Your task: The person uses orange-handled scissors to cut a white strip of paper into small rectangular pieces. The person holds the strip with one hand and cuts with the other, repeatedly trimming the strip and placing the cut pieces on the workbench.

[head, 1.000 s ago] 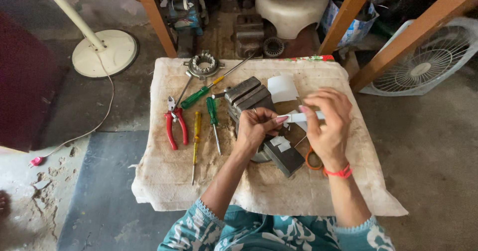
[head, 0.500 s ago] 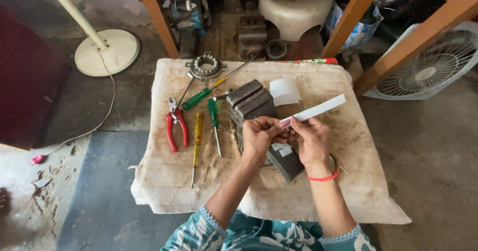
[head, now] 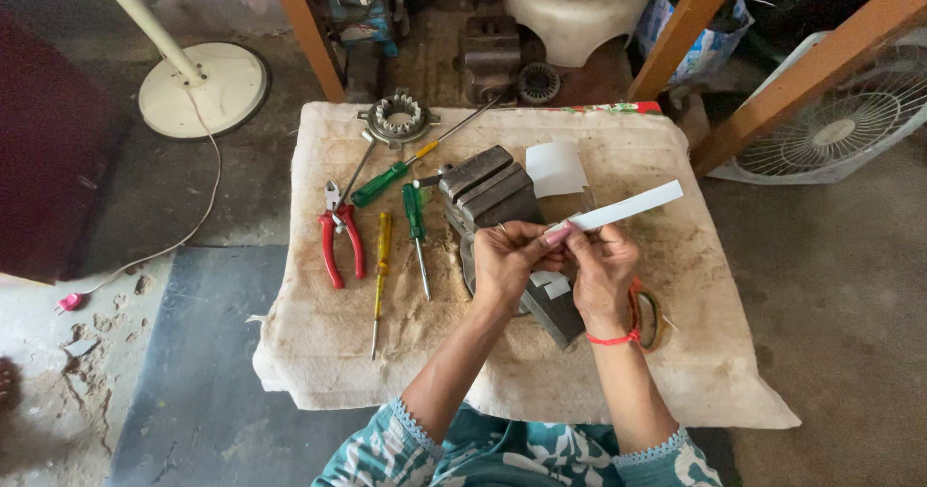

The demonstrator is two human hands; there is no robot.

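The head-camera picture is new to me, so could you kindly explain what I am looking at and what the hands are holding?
The camera sits on a person's head and looks down, so the two bare arms coming in from the bottom are that person's own. The left hand and the right hand together pinch one end of a long white paper-like strip. They work over a low table covered by a stained beige cloth. Beneath the hands lies a grey metal block-shaped part. To its left lie red-handled pliers, a yellow-handled screwdriver and two green-handled screwdrivers. A toothed metal ring and a white sheet piece lie further back.
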